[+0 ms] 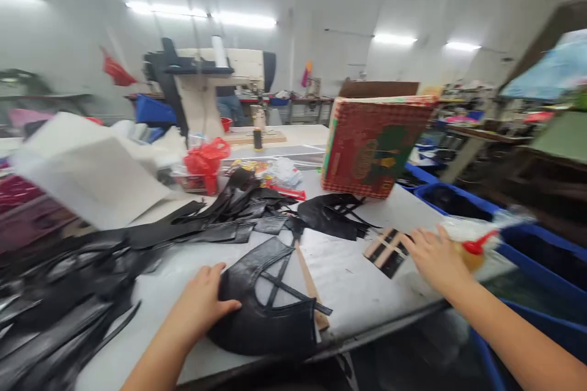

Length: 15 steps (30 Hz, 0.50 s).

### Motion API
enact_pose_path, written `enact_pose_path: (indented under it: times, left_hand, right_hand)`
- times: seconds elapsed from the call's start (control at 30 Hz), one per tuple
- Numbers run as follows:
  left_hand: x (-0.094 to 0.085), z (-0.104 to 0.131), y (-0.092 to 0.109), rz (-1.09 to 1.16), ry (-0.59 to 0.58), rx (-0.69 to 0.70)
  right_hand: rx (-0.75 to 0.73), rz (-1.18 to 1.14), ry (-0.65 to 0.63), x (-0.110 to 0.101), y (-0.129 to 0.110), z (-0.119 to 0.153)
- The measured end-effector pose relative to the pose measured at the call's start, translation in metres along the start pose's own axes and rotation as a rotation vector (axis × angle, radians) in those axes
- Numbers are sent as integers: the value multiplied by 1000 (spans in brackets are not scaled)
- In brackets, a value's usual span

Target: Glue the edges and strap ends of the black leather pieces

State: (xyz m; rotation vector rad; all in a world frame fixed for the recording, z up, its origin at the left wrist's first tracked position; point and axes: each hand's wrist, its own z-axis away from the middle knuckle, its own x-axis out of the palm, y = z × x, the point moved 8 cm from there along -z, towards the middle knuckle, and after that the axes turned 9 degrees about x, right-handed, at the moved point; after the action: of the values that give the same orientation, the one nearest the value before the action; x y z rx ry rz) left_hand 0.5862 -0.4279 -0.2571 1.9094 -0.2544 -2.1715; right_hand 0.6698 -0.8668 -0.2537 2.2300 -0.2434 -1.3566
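Note:
A curved black leather piece (247,311) with crossed straps lies at the table's front edge. My left hand (206,296) rests at its left side, thumb on the leather and fingers apart. Under the straps is a narrow wooden strip (308,275). On the right, my right hand (431,253) touches the edge of a small block with black and tan stripes (389,252), its fingers spread. Just beyond that hand is a yellowish bottle with a red nozzle (473,252). Another black leather piece (328,215) lies farther back.
Black leather strips (68,293) cover the left of the table (362,299). A red checked box (373,146) stands at the back, near a red plastic bag (206,162). A sewing machine (202,91) is behind. Blue bins (541,256) line the right side.

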Motion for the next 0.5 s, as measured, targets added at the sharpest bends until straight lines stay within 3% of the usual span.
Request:
enact_pose_path:
  times: [0.1, 0.23, 0.37, 0.5]
  left_hand:
    - [5, 12, -3, 85, -1, -77]
    - [8, 15, -6, 217, -37, -150]
    - [5, 22, -5, 259, 19, -165]
    - [6, 40, 5, 517, 49, -57]
  right_hand:
    - [-76, -182, 301, -29, -35, 10]
    - [-78, -423, 503, -58, -75, 14]
    - [-44, -640, 511, -70, -108, 20]
    - [74, -919, 346, -43, -121, 37]
